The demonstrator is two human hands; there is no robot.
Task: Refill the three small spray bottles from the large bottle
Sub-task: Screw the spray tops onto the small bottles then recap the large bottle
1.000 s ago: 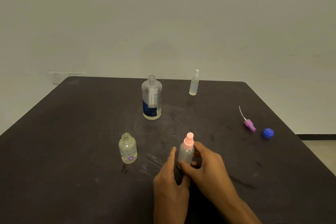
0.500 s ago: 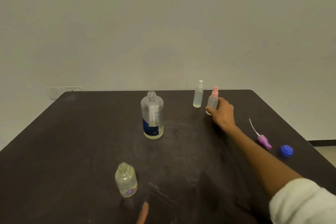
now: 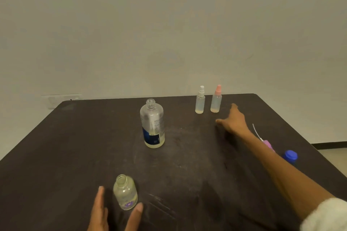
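Table: a dark, matt table (image 3: 75, 155) with scuffed streaks is shown; its near edge and left corner are cut off by the frame.
Large bottle: a tall clear plastic bottle with a blue label (image 3: 152, 124) is seen upright and uncapped near the table's middle; only a shallow layer of pale liquid is visible at its base. The label print is too small to be read.
Open small bottle: a short round clear bottle with a purple flower mark (image 3: 125, 193) stands uncapped near the front edge; its fill level is hard to judge.
Capped small bottles: a slim clear spray bottle with a white nozzle (image 3: 200, 101) and a clear spray bottle with a pink nozzle (image 3: 216, 99) are set upright, just beside each other, near the far edge.
Left hand: the left hand (image 3: 114, 215) is cut off at the bottom edge; two fingers (image 3: 99, 200) are spread either side of the open bottle, with no contact visible.
Right hand: the right hand (image 3: 232, 121) is held open and empty, near the pink-nozzled bottle but apart from it; a white fuzzy sleeve (image 3: 324, 215) is partly cropped.
Loose parts: a purple spray pump with a white dip tube (image 3: 267, 143) is partly hidden behind the forearm; a blue screw cap (image 3: 290, 155) lies beside it.
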